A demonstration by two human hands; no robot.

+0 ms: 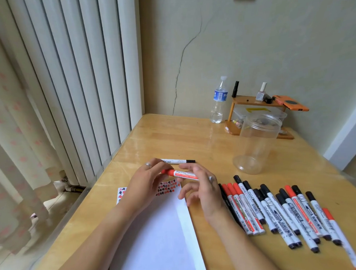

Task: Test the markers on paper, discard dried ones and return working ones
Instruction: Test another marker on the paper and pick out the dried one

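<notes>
A red-capped white marker (180, 173) lies level between both hands above the top of the white paper (160, 239). My left hand (144, 185) pinches its red cap end; my right hand (200, 187) grips the barrel's other end. Beyond the hands, a black-tipped marker (179, 161) lies alone on the table. A row of several black and red markers (280, 210) is spread on the table right of the paper. A clear plastic jar (256, 143) stands farther back on the right.
The wooden table (173, 139) meets a radiator (67, 78) on the left and a wall behind. A water bottle (218, 101) and a small orange shelf (258, 108) with little bottles stand at the back. A patterned sheet (167, 187) peeks from under the paper.
</notes>
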